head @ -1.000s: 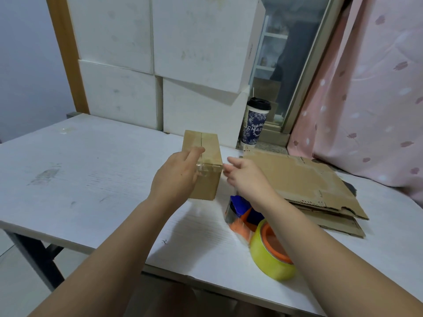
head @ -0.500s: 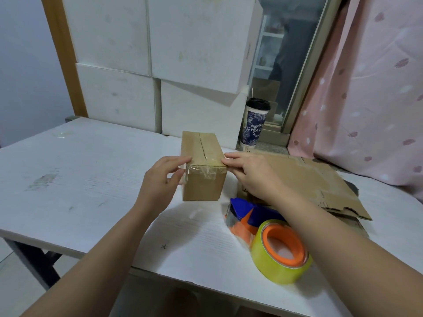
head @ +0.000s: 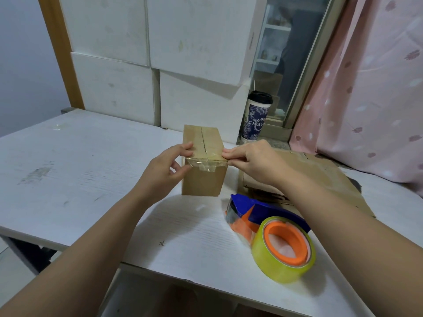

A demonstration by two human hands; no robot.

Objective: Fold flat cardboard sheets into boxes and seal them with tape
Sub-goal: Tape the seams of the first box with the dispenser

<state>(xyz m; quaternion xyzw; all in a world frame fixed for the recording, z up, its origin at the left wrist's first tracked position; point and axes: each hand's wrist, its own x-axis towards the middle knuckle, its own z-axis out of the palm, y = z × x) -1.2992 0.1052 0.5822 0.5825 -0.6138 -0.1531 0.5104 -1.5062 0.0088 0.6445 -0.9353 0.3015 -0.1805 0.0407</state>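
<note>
Centrally on the worktop (head: 91,168) stands one folded cardboard box (head: 202,181), its top seam covered by a single strip of clear tape (head: 201,165) that turns down over the near face. The left hand (head: 164,170) grips the box's upper left edge, fingers (head: 185,150) on top and thumb lower down; the right hand (head: 254,161) pinches the upper right edge likewise. To seal well, both should probably rub the tape flat from the seam outward, smoothing the wrinkles on the near face while steadying the box. Near the right forearm lies one blue-and-orange tape dispenser (head: 258,210) carrying one yellowish roll (head: 283,266). Behind it lie flat cardboard sheets (head: 320,177), at least two. One lidded cup (head: 256,117) and four white boxes (head: 114,88) stand at the back.
</note>
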